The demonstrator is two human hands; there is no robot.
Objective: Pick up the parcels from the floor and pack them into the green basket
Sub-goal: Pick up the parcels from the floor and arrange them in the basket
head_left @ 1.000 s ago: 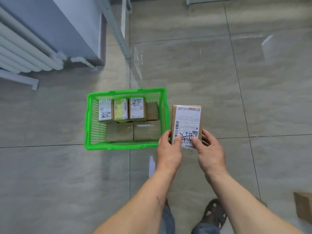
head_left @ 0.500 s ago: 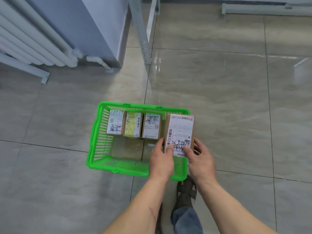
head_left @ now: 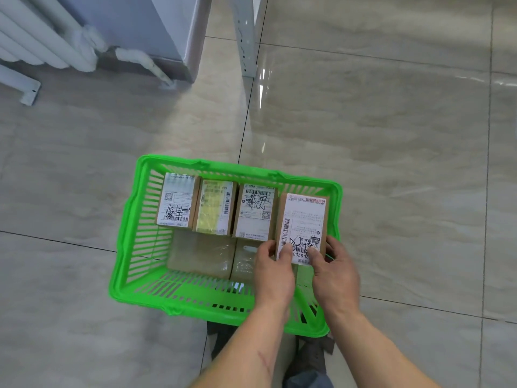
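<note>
Both hands hold 1 labelled parcel (head_left: pixel 302 228) over the right end of the green basket (head_left: pixel 126 233), which stands on the tiled floor (head_left: pixel 391 163). The left hand (head_left: pixel 272 271) grips the parcel's near left corner, thumb laid on the white label and fingers curled behind the edge; the right hand (head_left: pixel 334 271) grips the near right corner the same way, thumb on the label, fingers wrapped round the side. The parcel lies label up, its far end near the basket's far right corner; it seems to sit slightly above the others, though whether it already rests on anything below cannot be told. Along the basket's far wall stand 3 more parcels side by side: the left parcel (head_left: pixel 176 200) with a white label and QR code, the middle parcel (head_left: pixel 215 207) with a yellowish label, and the third parcel (head_left: pixel 255 211) just beside the held one. Nearer the basket's front wall, lower down, lie 2 plain brown parcels (head_left: pixel 201 253) touching each other, the right one partly hidden by the left hand. A white radiator (head_left: pixel 42 37) stands at the far left of the floor, a metal post (head_left: pixel 246 37) beyond the basket.
</note>
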